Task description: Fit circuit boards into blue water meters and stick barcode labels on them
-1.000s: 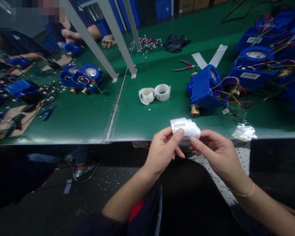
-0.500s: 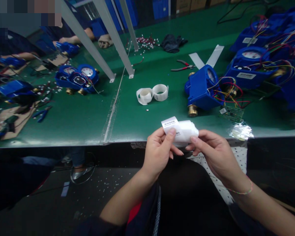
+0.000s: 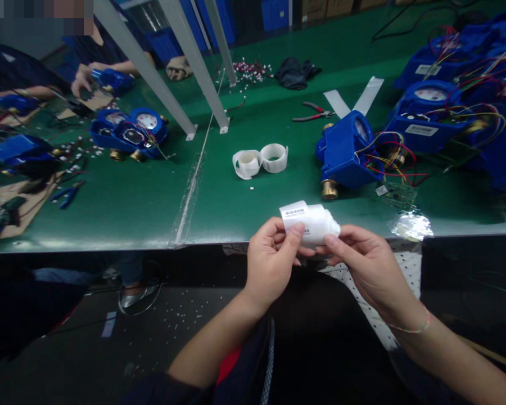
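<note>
Between my two hands is a roll of white barcode labels (image 3: 314, 222), held just above the bench's front edge. My left hand (image 3: 274, 256) is closed on its left end, thumb pressed on the face below a printed barcode. With thumb and fingers, my right hand (image 3: 366, 259) pinches the uneven right end. Some fingertips are hidden behind the roll. Beyond it on the bench lie two curled loops of white label strip (image 3: 261, 160). A blue water meter (image 3: 348, 152) with a brass fitting and loose coloured wires stands to the right, beside a small green circuit board (image 3: 396, 194).
Several more blue meters (image 3: 430, 121) crowd the right side. Red-handled pliers (image 3: 314, 112), white strips (image 3: 366, 97) and a dark cloth (image 3: 295, 73) lie farther back. Grey posts (image 3: 194, 67) rise left of centre. At the far left, a co-worker's hand (image 3: 82, 81) is at another meter.
The label roll has turned slightly in my hands, and my left fingers have shifted farther behind it. At the far left, a co-worker's hand has come into view beside a meter.
</note>
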`<state>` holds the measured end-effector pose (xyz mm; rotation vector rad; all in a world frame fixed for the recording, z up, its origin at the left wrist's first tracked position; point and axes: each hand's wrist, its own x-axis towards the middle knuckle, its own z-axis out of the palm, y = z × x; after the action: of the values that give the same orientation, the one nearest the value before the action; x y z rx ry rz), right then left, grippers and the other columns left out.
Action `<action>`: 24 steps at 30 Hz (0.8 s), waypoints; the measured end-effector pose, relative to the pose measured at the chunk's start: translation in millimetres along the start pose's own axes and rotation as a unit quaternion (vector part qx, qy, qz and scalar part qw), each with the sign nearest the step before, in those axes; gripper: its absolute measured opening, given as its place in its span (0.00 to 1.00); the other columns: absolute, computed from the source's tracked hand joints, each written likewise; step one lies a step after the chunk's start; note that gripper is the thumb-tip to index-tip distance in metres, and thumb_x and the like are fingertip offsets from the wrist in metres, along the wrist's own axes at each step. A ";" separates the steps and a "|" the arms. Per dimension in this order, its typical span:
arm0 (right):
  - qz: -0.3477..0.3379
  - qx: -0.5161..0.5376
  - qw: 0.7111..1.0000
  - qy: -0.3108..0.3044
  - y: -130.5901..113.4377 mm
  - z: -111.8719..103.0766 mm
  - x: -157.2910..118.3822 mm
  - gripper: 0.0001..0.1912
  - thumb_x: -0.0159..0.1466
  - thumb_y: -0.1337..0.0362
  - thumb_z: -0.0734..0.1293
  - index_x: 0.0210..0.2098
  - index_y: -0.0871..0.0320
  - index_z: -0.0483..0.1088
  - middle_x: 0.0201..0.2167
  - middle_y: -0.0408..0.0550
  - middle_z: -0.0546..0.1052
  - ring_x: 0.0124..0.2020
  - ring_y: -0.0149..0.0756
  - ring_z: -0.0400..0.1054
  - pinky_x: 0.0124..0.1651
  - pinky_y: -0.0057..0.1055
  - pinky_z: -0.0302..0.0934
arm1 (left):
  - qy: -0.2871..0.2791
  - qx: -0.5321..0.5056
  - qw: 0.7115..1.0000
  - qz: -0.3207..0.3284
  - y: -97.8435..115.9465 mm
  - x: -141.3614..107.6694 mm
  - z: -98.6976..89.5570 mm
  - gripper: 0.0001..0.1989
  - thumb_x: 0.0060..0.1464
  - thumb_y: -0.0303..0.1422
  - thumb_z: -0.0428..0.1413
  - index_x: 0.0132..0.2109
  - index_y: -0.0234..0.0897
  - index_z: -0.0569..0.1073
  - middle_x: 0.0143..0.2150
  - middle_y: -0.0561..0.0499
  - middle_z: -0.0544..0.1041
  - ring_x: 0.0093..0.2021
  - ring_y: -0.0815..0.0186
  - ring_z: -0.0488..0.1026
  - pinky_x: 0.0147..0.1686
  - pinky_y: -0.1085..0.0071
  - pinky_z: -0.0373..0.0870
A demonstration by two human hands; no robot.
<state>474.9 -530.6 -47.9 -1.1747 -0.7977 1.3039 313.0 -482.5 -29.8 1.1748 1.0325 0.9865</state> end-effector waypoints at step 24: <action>-0.035 -0.082 0.995 0.042 -4.7 7.5 -3.9 0.13 0.62 0.54 0.77 0.39 0.55 0.77 0.28 0.45 0.81 0.28 0.34 0.77 0.28 0.25 0.72 | 0.008 0.003 1.000 -0.006 0.0 -0.3 -0.2 0.16 0.63 0.45 0.60 0.40 0.36 0.71 0.27 0.54 0.78 0.21 0.71 0.78 0.14 0.84 0.60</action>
<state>468.6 -532.4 -40.8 -1.3098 -0.8893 1.1410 312.7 -482.7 -29.8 1.1667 1.0556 0.9859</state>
